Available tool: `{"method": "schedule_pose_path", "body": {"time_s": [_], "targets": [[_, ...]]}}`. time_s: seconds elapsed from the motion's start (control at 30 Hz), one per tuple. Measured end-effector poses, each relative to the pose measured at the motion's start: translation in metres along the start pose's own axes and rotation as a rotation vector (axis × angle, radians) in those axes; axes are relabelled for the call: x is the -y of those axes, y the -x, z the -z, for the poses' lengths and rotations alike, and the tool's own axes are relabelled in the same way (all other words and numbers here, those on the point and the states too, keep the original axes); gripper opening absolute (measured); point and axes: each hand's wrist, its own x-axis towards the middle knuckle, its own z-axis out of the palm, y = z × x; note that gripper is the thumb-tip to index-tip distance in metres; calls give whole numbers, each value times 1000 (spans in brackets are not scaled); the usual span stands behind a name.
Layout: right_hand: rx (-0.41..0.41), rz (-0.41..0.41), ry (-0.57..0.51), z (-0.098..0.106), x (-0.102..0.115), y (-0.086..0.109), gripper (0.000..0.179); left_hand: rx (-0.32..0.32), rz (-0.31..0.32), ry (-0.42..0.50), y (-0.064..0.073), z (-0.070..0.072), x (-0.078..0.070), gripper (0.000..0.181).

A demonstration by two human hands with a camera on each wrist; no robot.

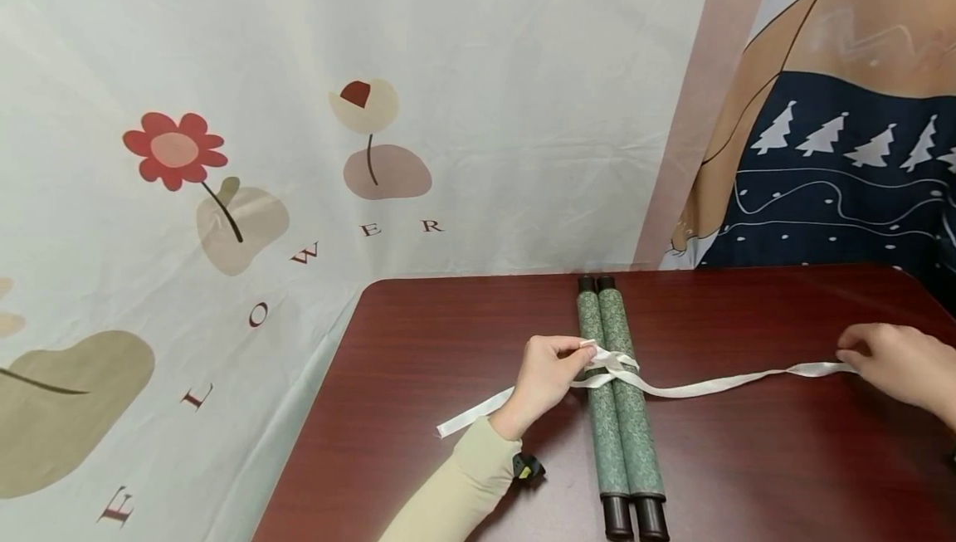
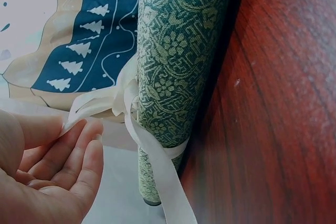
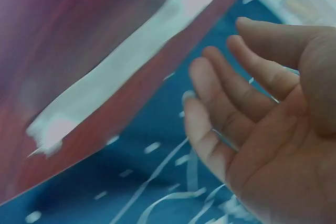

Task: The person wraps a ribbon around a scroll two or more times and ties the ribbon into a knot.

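A scroll rolled up from both ends [image 1: 626, 426], in green patterned brocade with dark end knobs, lies lengthwise on the table. White ribbon [image 1: 683, 391] wraps its middle and is crossed in a loose knot on top. My left hand [image 1: 543, 372] pinches a loop of this ribbon between thumb and forefinger, just left of the knot; its other fingers curl loosely in the left wrist view. One ribbon tail runs under the left wrist, the other stretches right. My right hand [image 3: 262, 114] is beside that tail's frayed end [image 3: 47, 135], fingers relaxed and apart from the ribbon.
The dark red wooden table [image 1: 418, 343] has its far edge against a pale printed cloth [image 1: 523, 110] with flowers and letters. A navy and tan print with white trees [image 1: 836, 152] is at the back right. A black wrist strap [image 1: 529, 469] sits on the left sleeve.
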Motion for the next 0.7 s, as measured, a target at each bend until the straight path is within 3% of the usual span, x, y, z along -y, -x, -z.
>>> {"method": "schedule_pose_path", "body": {"time_s": [0.13, 0.27, 0.4, 0.53, 0.7], "targets": [[-48, 122, -92, -3, 49, 1, 10, -8, -3, 0, 0, 1, -1, 10], [-139, 288, -153, -19, 98, 4, 15, -2, 0, 0, 2, 1, -2, 11], [-172, 406, -188, -37, 140, 7, 21, -3, 7, 6, 3, 0, -4, 11], [-179, 472, -192, -53, 169, 7, 26, -2, 6, 0, 3, -1, -3, 11], [-213, 517, -111, -68, 190, 6, 29, 1, 15, 8, 4, -2, -4, 11]]}}
